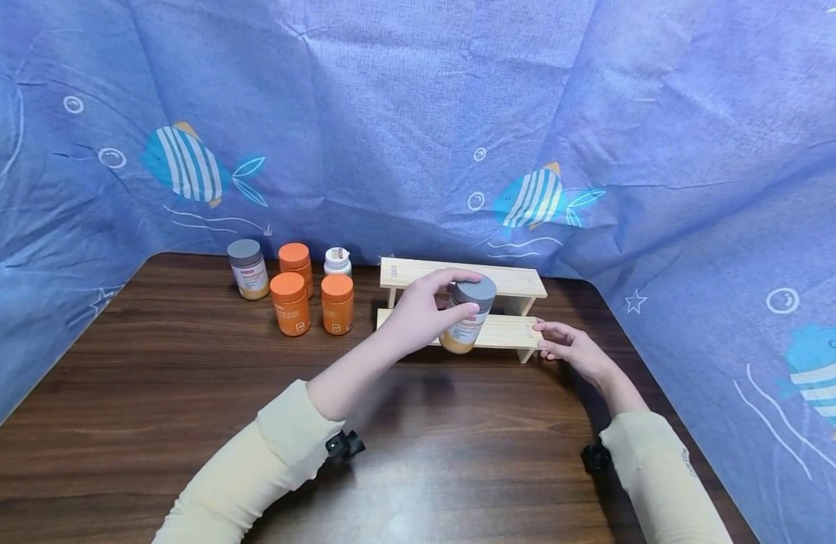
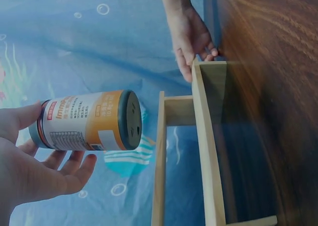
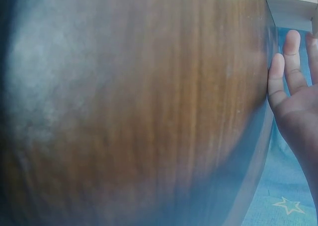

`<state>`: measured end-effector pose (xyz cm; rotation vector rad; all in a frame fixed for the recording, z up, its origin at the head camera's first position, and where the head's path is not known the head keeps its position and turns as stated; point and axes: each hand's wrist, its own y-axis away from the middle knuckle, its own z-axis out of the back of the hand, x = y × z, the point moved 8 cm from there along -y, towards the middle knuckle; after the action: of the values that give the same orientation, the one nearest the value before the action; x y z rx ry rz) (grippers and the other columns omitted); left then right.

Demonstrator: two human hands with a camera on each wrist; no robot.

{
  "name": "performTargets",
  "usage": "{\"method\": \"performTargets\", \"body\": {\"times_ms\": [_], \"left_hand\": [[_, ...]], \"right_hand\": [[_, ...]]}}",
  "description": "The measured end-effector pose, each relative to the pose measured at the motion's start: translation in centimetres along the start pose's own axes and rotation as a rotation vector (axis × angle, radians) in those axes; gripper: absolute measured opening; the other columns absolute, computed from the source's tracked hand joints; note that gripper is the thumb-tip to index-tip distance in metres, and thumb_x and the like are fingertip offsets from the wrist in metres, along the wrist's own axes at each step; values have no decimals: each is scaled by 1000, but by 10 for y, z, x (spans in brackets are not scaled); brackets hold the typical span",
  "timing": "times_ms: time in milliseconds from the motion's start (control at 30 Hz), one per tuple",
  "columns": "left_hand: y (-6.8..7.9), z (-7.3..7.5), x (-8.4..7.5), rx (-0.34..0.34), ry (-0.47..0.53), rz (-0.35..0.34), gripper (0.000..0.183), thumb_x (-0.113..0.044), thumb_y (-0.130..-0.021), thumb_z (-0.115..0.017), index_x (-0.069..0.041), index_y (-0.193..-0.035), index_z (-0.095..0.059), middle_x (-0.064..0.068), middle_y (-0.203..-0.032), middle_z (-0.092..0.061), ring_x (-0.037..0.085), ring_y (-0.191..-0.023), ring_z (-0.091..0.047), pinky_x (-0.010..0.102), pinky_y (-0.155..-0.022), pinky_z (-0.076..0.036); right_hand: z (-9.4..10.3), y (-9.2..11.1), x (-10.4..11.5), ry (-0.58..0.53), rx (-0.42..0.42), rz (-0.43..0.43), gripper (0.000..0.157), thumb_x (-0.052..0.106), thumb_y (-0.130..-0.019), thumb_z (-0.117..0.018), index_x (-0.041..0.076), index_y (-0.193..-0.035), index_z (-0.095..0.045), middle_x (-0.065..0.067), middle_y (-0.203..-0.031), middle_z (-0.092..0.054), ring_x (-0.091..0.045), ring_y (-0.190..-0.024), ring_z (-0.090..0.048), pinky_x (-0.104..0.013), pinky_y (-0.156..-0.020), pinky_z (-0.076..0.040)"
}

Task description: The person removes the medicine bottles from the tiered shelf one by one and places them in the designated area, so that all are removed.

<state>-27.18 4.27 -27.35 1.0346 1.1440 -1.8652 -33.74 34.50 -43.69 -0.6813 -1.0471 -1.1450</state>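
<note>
My left hand point(image 1: 421, 310) grips a supplement jar point(image 1: 467, 326) with a grey lid, thumb and fingers around the lid end. The jar tilts slightly, held in front of a two-tier wooden rack point(image 1: 506, 330). In the left wrist view, the jar point(image 2: 82, 121) shows its white and orange label and dark base, apart from the rack boards point(image 2: 201, 136). At the rack's right end, my right hand point(image 1: 577, 353) touches the lower board with its fingers. The right wrist view catches this hand point(image 3: 300, 94) with fingers extended near the table edge.
Left of the rack stand another grey-lidded jar point(image 1: 250, 273), three orange jars point(image 1: 292, 308) and a small white bottle point(image 1: 337, 261). They rest on a dark wooden table point(image 1: 152, 393). A blue fish-print cloth point(image 1: 390, 113) hangs behind and along the sides.
</note>
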Motion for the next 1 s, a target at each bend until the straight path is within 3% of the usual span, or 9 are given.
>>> {"method": "performTargets", "body": {"times_ms": [167,300,467,767,1000], "left_hand": [[6,12,0,-23,-22,3,34,-17,-85,-70,-20,-118,-64,-2,-116,-61,13,-96,-60,31,-84,-52],[11,20,-2,-31,-20,-7,33,-18,-86,-70,-21,-118,-64,-3,-117,-61,13,-100,-59,33,-87,-51],[18,32,-4,-51,17,-8,35,-19,-85,-71,-21,-120,-63,-2,-119,-60,15,-100,-62,31,-87,-52],[29,57,-6,-99,8,-39,37,-19,-85,-71,-19,-121,-62,-2,-117,-61,17,-100,-59,34,-86,-53],[39,73,-3,-111,9,-12,39,-18,-86,-70,-22,-124,-60,1,-114,-62,20,-88,-66,39,-81,-54]], "right_hand": [[0,0,-1,-7,1,-6,39,16,-92,-62,5,-127,-52,4,-128,-52,-11,-84,-63,-24,-73,-52],[0,0,0,-18,3,-7,41,15,-92,-62,0,-128,-50,10,-108,-61,-11,-82,-62,-24,-72,-53],[-1,1,0,-20,6,-7,41,14,-92,-62,-2,-127,-48,6,-91,-64,-10,-80,-62,-24,-71,-53],[-1,1,1,-10,4,4,43,14,-92,-62,-5,-128,-47,6,-94,-64,-11,-81,-62,-24,-71,-53],[0,0,1,-9,1,5,43,14,-91,-63,-4,-127,-48,10,-105,-60,-10,-81,-62,-24,-71,-53]]}}
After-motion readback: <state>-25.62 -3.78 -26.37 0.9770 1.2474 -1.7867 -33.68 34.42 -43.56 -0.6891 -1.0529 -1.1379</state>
